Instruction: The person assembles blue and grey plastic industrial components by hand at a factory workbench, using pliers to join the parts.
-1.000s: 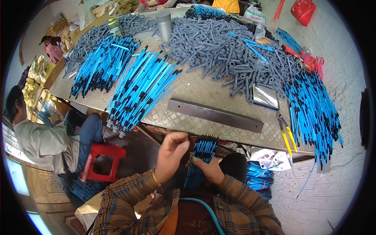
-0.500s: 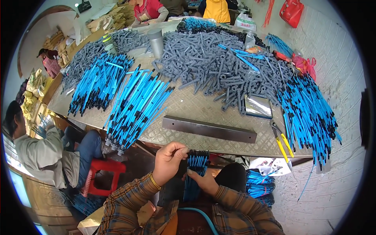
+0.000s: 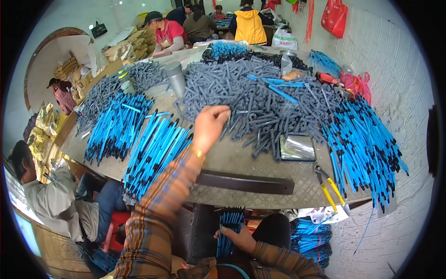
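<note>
Rod bundle (image 3: 231,218): slim blue shafts, dark upper ends; right hand (image 3: 240,239): fingers gripping bundle; left hand (image 3: 211,124): fingers curled near grey parts (image 3: 211,88), contents indiscernible

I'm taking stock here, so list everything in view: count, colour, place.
Table: one, tan, centre
Tubes: many, grey, heaped on table
Rods: many, blue-black, table's left, right, back
Bar: one, dark, table's near edge
Pliers: one, yellow-handled, right of bar
Box: one, silvery top, beyond pliers
Canister: one, grey, table's back left
Bottle: one, greenish, left of canister
Hanging bag: one, red, right wall
Plastic bags: several, pink, white, clear, far right
Stool: one, red, lower left
Sacks: several, yellowish, left
Other people: several, varied clothing, left and back
Bundles: several, blue, below table's right edge
Held bundle: one, blue-black, lower centre
Left hand: one, plaid-sleeved, by tubes, grip unclear
Right hand: one, plaid-sleeved, around held bundle
</note>
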A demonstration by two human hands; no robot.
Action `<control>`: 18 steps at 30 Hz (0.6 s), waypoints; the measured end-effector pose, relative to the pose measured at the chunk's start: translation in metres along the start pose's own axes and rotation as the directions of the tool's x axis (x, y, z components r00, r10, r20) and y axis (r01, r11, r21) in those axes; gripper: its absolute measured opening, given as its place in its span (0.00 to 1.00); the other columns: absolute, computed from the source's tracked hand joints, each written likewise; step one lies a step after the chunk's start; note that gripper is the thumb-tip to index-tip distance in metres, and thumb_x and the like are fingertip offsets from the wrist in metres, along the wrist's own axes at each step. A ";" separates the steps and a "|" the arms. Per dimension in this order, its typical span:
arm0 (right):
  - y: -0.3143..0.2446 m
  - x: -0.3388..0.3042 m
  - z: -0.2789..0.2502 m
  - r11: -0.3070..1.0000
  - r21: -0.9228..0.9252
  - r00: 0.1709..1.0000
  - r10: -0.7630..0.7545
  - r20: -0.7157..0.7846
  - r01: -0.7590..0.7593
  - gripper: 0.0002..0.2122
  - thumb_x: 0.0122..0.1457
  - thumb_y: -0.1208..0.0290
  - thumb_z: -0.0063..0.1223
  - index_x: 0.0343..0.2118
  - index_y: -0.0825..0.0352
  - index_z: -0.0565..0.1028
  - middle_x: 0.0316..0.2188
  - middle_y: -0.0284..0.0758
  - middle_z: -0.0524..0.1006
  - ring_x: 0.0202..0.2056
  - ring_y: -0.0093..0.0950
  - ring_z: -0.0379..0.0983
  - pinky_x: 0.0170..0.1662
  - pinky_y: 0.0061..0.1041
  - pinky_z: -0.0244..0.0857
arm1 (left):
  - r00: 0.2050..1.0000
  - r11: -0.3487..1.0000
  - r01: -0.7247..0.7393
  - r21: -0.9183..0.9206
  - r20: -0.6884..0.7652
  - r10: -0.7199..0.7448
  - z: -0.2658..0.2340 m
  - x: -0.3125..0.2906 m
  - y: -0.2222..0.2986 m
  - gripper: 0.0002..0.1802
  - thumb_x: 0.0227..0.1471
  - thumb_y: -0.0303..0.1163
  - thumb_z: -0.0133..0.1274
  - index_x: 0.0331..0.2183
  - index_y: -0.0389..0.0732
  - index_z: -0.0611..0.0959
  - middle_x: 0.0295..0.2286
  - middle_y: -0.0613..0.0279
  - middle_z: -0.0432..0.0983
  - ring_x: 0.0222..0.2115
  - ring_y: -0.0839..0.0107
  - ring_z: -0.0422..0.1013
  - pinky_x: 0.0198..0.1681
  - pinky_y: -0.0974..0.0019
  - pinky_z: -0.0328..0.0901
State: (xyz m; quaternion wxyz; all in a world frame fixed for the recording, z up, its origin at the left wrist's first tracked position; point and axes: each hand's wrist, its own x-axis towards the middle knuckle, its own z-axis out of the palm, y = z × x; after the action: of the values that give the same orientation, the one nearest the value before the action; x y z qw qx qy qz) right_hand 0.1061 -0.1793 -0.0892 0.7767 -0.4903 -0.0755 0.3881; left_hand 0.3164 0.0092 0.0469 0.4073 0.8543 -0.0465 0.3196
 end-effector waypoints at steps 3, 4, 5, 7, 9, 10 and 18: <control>0.001 -0.003 -0.005 0.998 0.047 0.999 0.034 -0.038 -0.032 0.08 0.56 0.70 0.51 0.34 0.70 0.72 0.26 0.34 0.76 0.31 0.22 0.73 0.35 0.22 0.69 | 0.997 0.959 -0.069 0.276 -0.015 0.076 0.039 0.040 -0.037 0.11 0.40 0.33 0.56 0.31 0.41 0.82 0.29 0.49 0.74 0.33 0.56 0.70 0.37 0.64 0.66; 0.002 -0.003 -0.008 0.999 0.030 0.999 0.015 -0.034 -0.014 0.08 0.56 0.70 0.51 0.34 0.70 0.72 0.26 0.34 0.76 0.31 0.22 0.73 0.35 0.22 0.69 | 0.995 0.903 -0.095 0.419 0.006 0.102 0.048 0.054 -0.047 0.11 0.39 0.33 0.56 0.30 0.41 0.82 0.28 0.49 0.73 0.32 0.55 0.70 0.37 0.62 0.66; 0.004 -0.003 -0.010 0.999 0.040 1.000 0.009 -0.021 -0.008 0.09 0.55 0.70 0.51 0.35 0.70 0.71 0.27 0.34 0.76 0.31 0.23 0.73 0.36 0.23 0.69 | 0.993 0.902 -0.104 0.419 -0.014 0.120 0.055 0.061 -0.059 0.11 0.39 0.33 0.56 0.30 0.41 0.82 0.28 0.49 0.73 0.32 0.55 0.70 0.37 0.62 0.66; 0.002 -0.003 -0.017 0.999 0.049 1.000 -0.003 -0.020 0.004 0.09 0.55 0.71 0.51 0.35 0.71 0.71 0.27 0.34 0.76 0.32 0.23 0.74 0.36 0.23 0.69 | 0.999 0.894 -0.024 0.448 0.046 0.004 0.072 0.059 -0.070 0.09 0.38 0.32 0.55 0.28 0.42 0.81 0.28 0.51 0.72 0.33 0.55 0.70 0.37 0.60 0.66; 0.000 -0.005 -0.021 0.997 0.078 0.999 0.021 -0.047 -0.017 0.09 0.55 0.71 0.51 0.35 0.71 0.71 0.27 0.34 0.76 0.32 0.23 0.74 0.36 0.23 0.69 | 0.997 0.898 -0.063 0.436 0.071 0.036 0.077 0.060 -0.071 0.09 0.39 0.31 0.54 0.28 0.43 0.81 0.29 0.51 0.72 0.33 0.55 0.70 0.37 0.60 0.66; -0.001 -0.003 -0.023 0.995 0.093 0.998 0.036 -0.057 -0.030 0.09 0.56 0.71 0.51 0.35 0.71 0.71 0.28 0.34 0.76 0.32 0.23 0.74 0.36 0.23 0.69 | 0.993 0.898 -0.096 0.428 0.099 0.059 0.078 0.061 -0.072 0.08 0.39 0.31 0.54 0.28 0.43 0.81 0.29 0.51 0.71 0.33 0.55 0.69 0.37 0.60 0.66; -0.001 0.000 -0.022 0.998 0.049 0.999 0.033 -0.037 -0.031 0.09 0.56 0.71 0.50 0.35 0.72 0.71 0.28 0.34 0.76 0.32 0.24 0.74 0.36 0.23 0.69 | 0.960 0.780 -0.269 0.566 0.218 0.172 0.076 0.069 -0.076 0.08 0.40 0.31 0.52 0.28 0.45 0.80 0.30 0.54 0.72 0.35 0.55 0.68 0.36 0.58 0.66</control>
State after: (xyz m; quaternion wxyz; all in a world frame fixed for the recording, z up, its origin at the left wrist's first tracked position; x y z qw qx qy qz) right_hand 0.1181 -0.1951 -0.0994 0.7834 -0.4796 -0.0436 0.3929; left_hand 0.4351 0.0174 0.0012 0.0765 0.9489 -0.0762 0.2965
